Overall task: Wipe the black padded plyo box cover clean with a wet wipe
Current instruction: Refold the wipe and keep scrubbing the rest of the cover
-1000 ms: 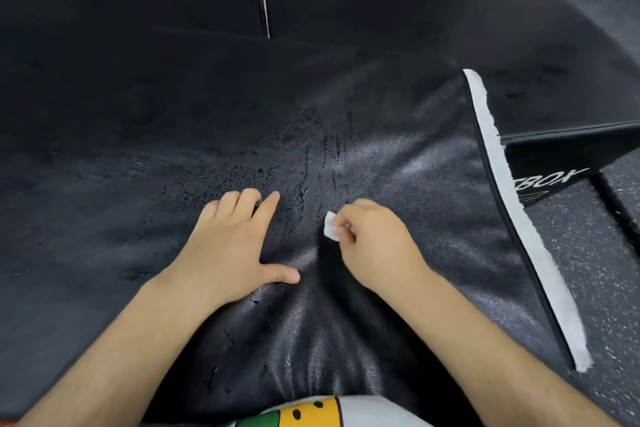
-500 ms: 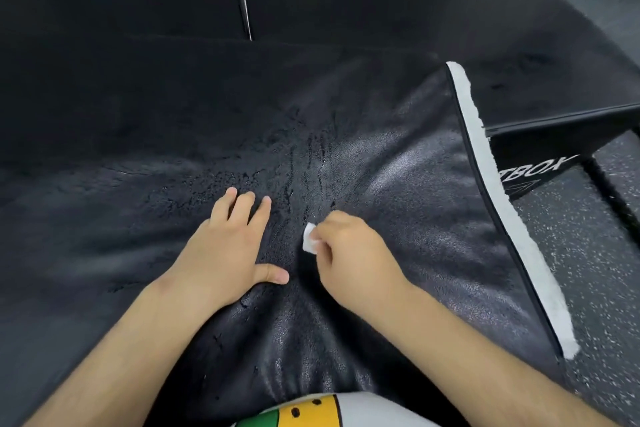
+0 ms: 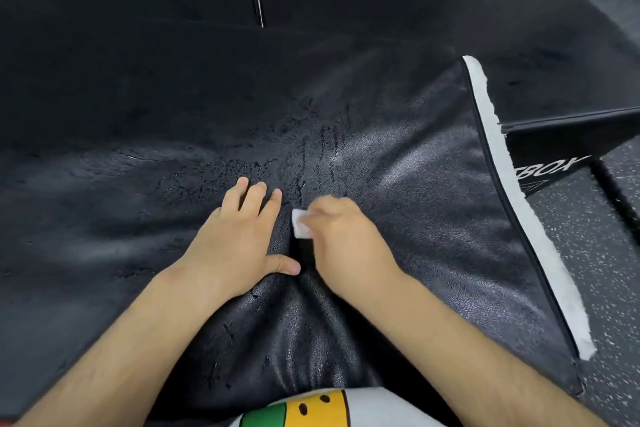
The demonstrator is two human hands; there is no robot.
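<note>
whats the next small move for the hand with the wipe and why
Probably drag the wipe forward, away from the body, over the cracked patch of the cover. The right hand pinches the wipe against the cover just short of that patch, while the left hand lies flat beside it, steadying the cover.

We are seeing only a corner of the wet wipe [image 3: 300, 228]; the right hand [image 3: 343, 241] is covering the rest. The white strip [image 3: 485, 100] is hiding the start of the lettering [image 3: 550, 168] (only "BOX" is showing).
</note>
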